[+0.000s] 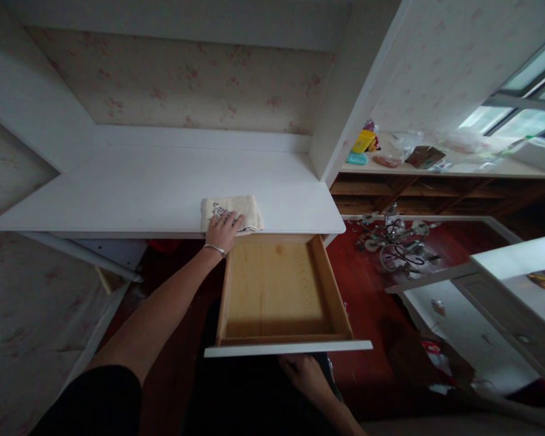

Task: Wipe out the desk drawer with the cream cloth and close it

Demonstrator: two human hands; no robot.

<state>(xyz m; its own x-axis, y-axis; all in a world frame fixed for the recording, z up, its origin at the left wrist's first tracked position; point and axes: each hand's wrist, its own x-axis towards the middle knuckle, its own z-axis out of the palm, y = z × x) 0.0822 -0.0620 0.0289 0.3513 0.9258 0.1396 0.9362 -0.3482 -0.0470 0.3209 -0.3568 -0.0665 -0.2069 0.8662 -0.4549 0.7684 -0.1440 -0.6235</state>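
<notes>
lt grip point(223, 232) flat on cloth point(241, 204): folded, cream, dk lettering.

The left hand point(223, 233) lies palm-down, fingers point(231, 217) slightly spread, arm point(168, 306) outstretched; the right hand point(305, 372) sits lower, loosely curled.

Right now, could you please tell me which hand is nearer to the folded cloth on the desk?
The left. The left hand rests on the folded cloth; the right hand is farther off, just below the drawer front in view.
</notes>
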